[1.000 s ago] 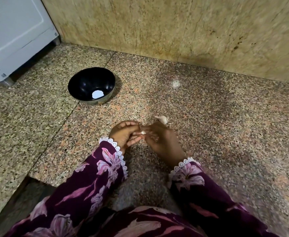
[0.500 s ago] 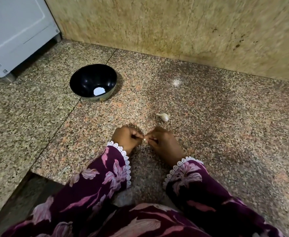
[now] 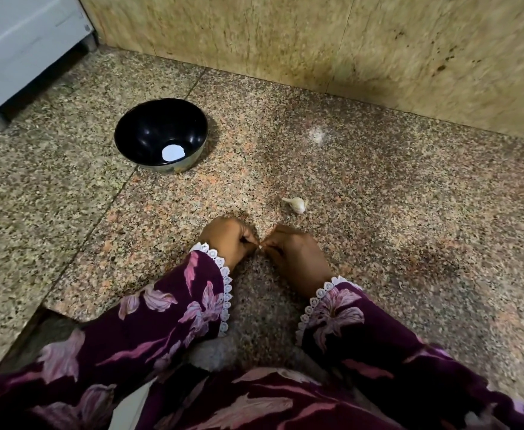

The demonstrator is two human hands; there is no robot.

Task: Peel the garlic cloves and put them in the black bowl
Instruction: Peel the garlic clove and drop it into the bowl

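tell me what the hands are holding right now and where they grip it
Both hands, left and right, pinch one small garlic clove between their fingertips, one at each end; it is mostly hidden, so the exact hold cannot be told.

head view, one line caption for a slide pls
Both hands pinch a garlic clove; another clove lies near the black bowl.

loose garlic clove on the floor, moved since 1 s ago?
No. The loose garlic clove keeps its offset from the black bowl and the pale floor spot; only the camera shifted.

Garlic cloves and a black bowl on a speckled granite floor.
One unpeeled clove [image 3: 296,204] lies right of the upright bowl [image 3: 160,135]; another, barely visible, is pinched between fingers [image 3: 262,245].
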